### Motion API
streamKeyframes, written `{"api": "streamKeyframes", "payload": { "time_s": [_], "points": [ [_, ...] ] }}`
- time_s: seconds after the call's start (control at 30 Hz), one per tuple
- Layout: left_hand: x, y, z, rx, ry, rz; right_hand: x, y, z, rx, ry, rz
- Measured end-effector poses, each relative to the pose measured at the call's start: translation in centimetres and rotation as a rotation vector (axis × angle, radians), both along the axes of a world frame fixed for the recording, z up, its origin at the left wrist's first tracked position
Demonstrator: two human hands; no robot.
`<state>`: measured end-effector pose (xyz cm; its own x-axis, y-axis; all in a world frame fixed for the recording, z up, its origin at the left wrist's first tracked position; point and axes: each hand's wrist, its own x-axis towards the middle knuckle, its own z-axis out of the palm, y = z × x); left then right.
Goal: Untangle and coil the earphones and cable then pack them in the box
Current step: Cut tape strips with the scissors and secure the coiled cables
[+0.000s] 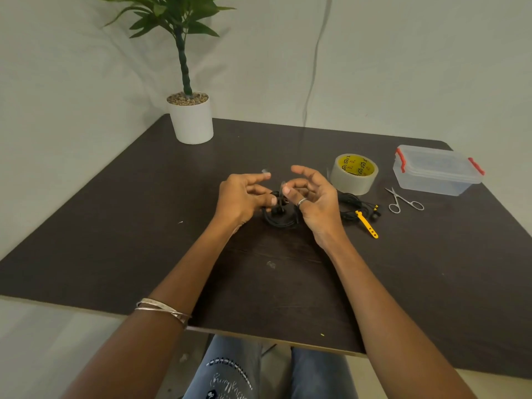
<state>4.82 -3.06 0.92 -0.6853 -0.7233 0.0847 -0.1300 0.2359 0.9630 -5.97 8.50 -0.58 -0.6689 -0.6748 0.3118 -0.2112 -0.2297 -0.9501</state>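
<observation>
Broadly, a dark brown surface (115, 226) fills the view, set against a pale draped backdrop. At its far left corner stands a potted plant (191, 118) in a white pot. Over the middle, both hands work close together: the left hand (243, 197) and the right hand (313, 197), fingers loosely curled, each pinch a small strip of clear tape above a black coiled cable (279, 218), which lies on the surface just beneath and between them. Whether either hand also touches the coil cannot be told. Toward the far right sits a clear plastic box (437, 171) with red latches, its lid on. A roll of clear tape (354, 174) stands just right of the right hand. Near it lie black earphones (354, 210) bundled with a yellow tie (367, 224), and small scissors (404, 201).
</observation>
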Motion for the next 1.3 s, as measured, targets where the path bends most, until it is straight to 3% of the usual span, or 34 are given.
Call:
{"api": "streamKeyframes", "payload": {
  "time_s": [0.13,0.33,0.77,0.87,0.97,1.03,1.13,1.3],
  "points": [
    [0.2,-0.1,0.7,-0.122,-0.022,-0.042,-0.3,0.2,0.3,-0.049,0.024,0.003],
    [0.1,-0.2,3.2,-0.422,-0.078,-0.174,-0.9,0.8,0.8,-0.067,-0.023,0.226],
    [-0.5,-0.2,3.9,-0.477,-0.085,-0.193,-0.5,0.8,1.1,-0.071,0.014,0.009],
    [-0.6,0.4,3.5,-0.28,0.029,-0.14,-0.6,0.6,1.1,-0.154,-0.115,-0.04],
    [-0.5,1.0,2.7,0.34,0.173,-0.144,-0.7,0.4,1.1,-0.227,-0.244,-0.129],
    [-0.4,1.3,2.1,0.609,0.158,-0.163,-0.9,0.2,1.0,-0.278,-0.329,-0.201],
    [-0.6,1.9,1.3,0.691,0.202,-0.175,-1.2,-0.2,0.9,-0.321,-0.426,-0.3],
    [-2.0,3.0,1.1,0.519,0.181,-0.037,-0.6,-0.1,0.9,-0.361,-0.482,-0.369]
  ]
}}
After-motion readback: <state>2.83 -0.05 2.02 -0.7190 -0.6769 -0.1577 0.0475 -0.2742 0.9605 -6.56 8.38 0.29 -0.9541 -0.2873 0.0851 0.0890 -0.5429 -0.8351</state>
